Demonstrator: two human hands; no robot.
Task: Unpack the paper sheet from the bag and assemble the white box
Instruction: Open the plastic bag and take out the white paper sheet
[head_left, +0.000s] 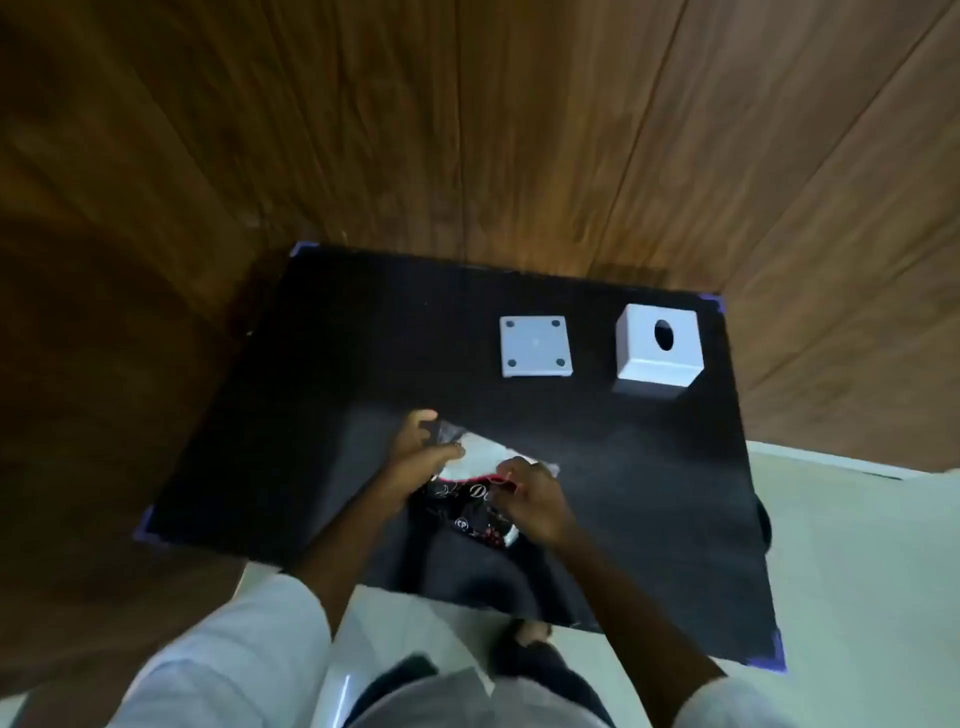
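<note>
Head view, the only one supplied. The frame is dim and soft, and fine detail around the hands is hard to read. The black bag (470, 512) carries white and red printing, of which only scattered letters can be made out. Much of the bag is covered by the two hands, so its full outline cannot be determined. A pale paper sheet (480, 452) projects from the bag's far end; how much of it remains inside cannot be seen. A clear wrapper may lie over the sheet, but the blur prevents confirmation.

The left hand (415, 457) reaches in from the lower left, thumb raised and fingers curled around the far left edge of the sheet and bag mouth, closed on it. The right hand (532, 501) comes from the lower right, knuckles up, fingertips pinched on the bag's red-trimmed rim. Both forearms emerge from white sleeves (228, 654), the right one cut off at the frame edge.

Bag and sheet sit at the near centre of a black mat (322, 395). Well beyond, a flat white lid (535, 345) with four corner holes lies beside a white box body (660, 345) with a round hole, the two apart.
</note>
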